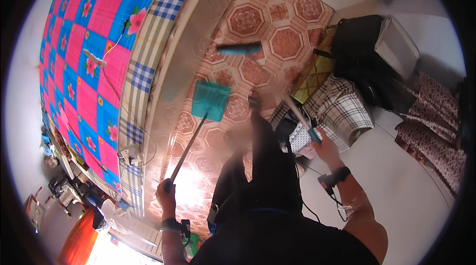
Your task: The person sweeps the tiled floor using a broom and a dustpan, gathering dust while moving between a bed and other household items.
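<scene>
My left hand grips the upper end of a long-handled dustpan. The teal pan of this dustpan rests on the patterned floor, left of my feet. In my right hand is the green grip of a broom handle. Motion blur covers the middle of that handle. The broom's blue head with dark bristles lies farther out, beyond the pan and apart from it. Any dirt on the floor is too small to make out.
Along the left runs a bed with a pink and blue checked sheet; a power socket box with a cable sits at its edge. A black bag and plaid cloth-covered items line the right wall. Octagon-patterned flooring lies between.
</scene>
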### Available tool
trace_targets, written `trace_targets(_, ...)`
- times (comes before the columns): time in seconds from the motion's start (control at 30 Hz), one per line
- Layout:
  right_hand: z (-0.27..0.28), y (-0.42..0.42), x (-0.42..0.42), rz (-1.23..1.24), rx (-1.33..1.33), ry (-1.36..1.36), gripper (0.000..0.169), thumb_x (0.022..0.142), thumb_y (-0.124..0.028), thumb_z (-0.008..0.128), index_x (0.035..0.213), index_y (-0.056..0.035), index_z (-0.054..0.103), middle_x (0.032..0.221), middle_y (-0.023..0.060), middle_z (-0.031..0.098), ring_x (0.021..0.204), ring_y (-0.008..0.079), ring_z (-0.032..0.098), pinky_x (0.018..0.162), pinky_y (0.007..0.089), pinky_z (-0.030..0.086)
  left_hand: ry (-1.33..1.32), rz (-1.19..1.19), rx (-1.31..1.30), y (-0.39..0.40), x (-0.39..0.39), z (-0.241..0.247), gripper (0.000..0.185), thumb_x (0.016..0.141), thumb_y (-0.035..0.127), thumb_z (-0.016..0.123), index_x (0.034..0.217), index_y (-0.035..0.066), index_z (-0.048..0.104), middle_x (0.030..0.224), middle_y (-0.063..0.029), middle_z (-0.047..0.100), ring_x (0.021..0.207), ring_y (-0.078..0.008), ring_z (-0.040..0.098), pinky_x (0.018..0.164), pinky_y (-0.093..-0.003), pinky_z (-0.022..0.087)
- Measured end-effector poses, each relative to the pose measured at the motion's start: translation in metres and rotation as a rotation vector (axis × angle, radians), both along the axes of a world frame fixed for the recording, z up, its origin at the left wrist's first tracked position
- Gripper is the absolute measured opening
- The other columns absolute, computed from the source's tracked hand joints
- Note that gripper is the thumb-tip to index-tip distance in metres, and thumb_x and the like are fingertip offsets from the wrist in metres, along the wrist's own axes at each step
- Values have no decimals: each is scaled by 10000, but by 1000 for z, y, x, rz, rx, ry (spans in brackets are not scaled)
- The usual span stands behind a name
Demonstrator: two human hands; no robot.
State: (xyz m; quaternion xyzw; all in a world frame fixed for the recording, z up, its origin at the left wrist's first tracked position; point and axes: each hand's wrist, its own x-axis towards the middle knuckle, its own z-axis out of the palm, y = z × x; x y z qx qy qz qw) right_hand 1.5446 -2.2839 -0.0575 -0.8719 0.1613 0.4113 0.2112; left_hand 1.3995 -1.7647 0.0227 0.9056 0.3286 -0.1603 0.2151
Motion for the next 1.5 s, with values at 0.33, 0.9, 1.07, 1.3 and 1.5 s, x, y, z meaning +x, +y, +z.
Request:
trace_targets(0.33, -172, -19, 134, -38, 55, -280, 365, 839, -315, 422, 738, 28, 496, 544, 155, 505, 450, 298, 512, 476, 400, 406, 15, -37, -16, 49, -67, 22, 341, 626, 35, 680, 953, 28, 583, 846, -116, 591, 749, -238, 569, 688, -318, 456)
trace_targets(0.9, 1, 148, -332, -311, 108, 77, 395, 770, -376, 487, 834, 9, 546, 713, 198, 573, 657, 350, 560, 600, 437, 428, -145, -181, -18, 166, -211, 4, 323, 629, 51, 675, 939, 28, 586, 832, -119, 595, 753, -247, 579, 697, -330, 458)
trace_targets(1.07, -38, 105, -291, -96, -216, -390, 339, 791, -360, 455, 817, -31, 531, 770, 220, 574, 723, 384, 555, 643, 490, 427, -107, -116, -36, 171, -241, 5, 323, 637, 30, 660, 950, 12, 581, 869, -125, 597, 784, -239, 581, 722, -321, 455)
trace_targets(1.3, -112, 110, -198, -111, 122, -1, 338, 844, -249, 389, 765, 47, 533, 722, 223, 586, 593, 313, 575, 535, 419, 462, -69, -89, -53, 171, -287, 12, 314, 663, 62, 657, 958, -5, 575, 884, -139, 603, 792, -238, 583, 732, -317, 450)
trace_targets(1.5, -75, 156, -429, 433, 103, 103, 273, 803, -189, 442, 963, 32, 445, 792, 250, 539, 707, 388, 558, 602, 449, 471, -67, -40, -37, 162, -330, 29, 322, 659, -1, 649, 968, -20, 565, 863, -125, 598, 781, -203, 572, 726, -295, 455)
